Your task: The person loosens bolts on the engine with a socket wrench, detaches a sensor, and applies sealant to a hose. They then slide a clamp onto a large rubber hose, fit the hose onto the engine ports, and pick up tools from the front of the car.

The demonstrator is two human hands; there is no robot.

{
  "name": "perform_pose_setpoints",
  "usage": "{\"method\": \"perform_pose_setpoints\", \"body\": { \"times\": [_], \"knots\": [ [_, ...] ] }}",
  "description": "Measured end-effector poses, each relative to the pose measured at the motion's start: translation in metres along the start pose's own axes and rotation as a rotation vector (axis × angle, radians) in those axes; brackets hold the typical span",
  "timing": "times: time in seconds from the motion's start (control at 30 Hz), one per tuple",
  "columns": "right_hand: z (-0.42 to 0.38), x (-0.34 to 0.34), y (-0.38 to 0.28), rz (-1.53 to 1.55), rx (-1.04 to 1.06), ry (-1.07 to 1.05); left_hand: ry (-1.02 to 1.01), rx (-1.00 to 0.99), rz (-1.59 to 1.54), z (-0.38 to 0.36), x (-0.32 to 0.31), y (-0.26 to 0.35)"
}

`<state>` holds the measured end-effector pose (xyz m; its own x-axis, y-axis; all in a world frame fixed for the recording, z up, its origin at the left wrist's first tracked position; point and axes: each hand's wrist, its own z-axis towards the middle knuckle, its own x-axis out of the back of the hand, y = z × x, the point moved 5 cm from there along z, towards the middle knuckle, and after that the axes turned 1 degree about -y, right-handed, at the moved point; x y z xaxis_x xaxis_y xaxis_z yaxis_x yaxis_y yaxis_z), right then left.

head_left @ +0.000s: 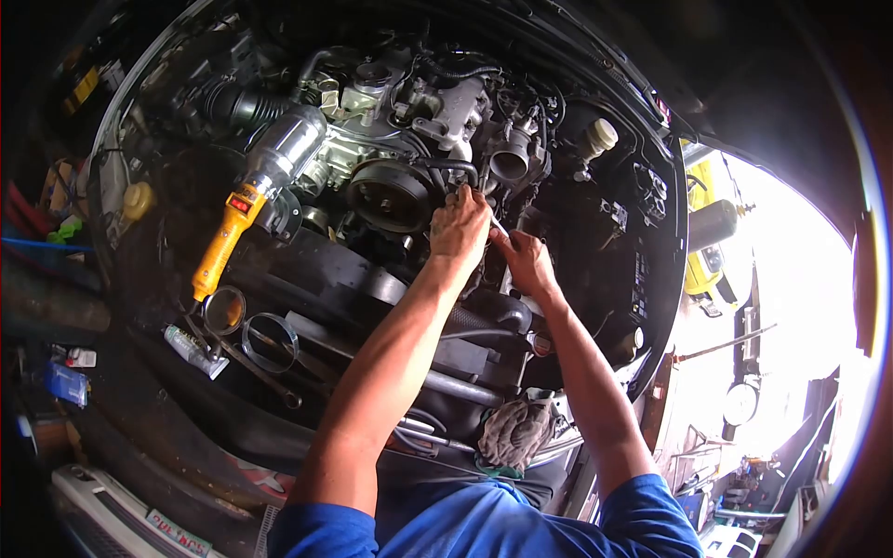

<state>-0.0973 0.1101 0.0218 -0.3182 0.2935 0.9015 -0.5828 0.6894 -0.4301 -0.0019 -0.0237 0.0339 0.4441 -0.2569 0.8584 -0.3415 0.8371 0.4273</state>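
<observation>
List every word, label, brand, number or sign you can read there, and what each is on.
None reads with certainty.
Plate, lower left: reddish characters, too blurred to quote.
Tube: dark print, too small and blurred.
Blue box: pale marks, too small to read.
Cap: red-and-white marking, too small to read.

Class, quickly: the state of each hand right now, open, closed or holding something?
Left hand: fingers curled near the black hose; anything held cannot be told.
Right hand: fingers bent by a slim pale rod; grip cannot be told.
</observation>
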Motion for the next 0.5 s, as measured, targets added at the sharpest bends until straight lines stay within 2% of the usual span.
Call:
{"method": "perform_pose_setpoints", "body": {
  "times": [0.07,0.13,0.2,0.27,0.3,0.37,0.5],
  "knots": [
    [0.005,0.013,-0.004,-0.123,0.101,0.117,-0.064,0.034,-0.031,0.003,-0.005,-0.003],
    [0.003,0.039,-0.025,-0.402,0.269,0.297,-0.103,0.059,-0.03,0.002,-0.006,-0.003],
    [0.003,0.066,-0.052,-0.535,0.275,0.292,-0.117,0.084,-0.073,0.002,-0.009,-0.001],
    [0.001,0.077,-0.075,-0.637,0.585,0.513,-0.107,0.108,-0.159,0.003,-0.019,0.002],
    [0.0,0.077,-0.078,-0.655,0.586,0.511,-0.029,0.098,-0.172,0.002,-0.017,0.004],
    [-0.001,0.075,-0.082,-0.686,0.594,0.502,-0.022,0.075,-0.148,0.002,-0.018,0.006],
    [0.001,0.061,-0.046,-0.567,0.316,0.286,-0.045,0.075,-0.047,0.003,-0.02,0.007]
  ]
}}
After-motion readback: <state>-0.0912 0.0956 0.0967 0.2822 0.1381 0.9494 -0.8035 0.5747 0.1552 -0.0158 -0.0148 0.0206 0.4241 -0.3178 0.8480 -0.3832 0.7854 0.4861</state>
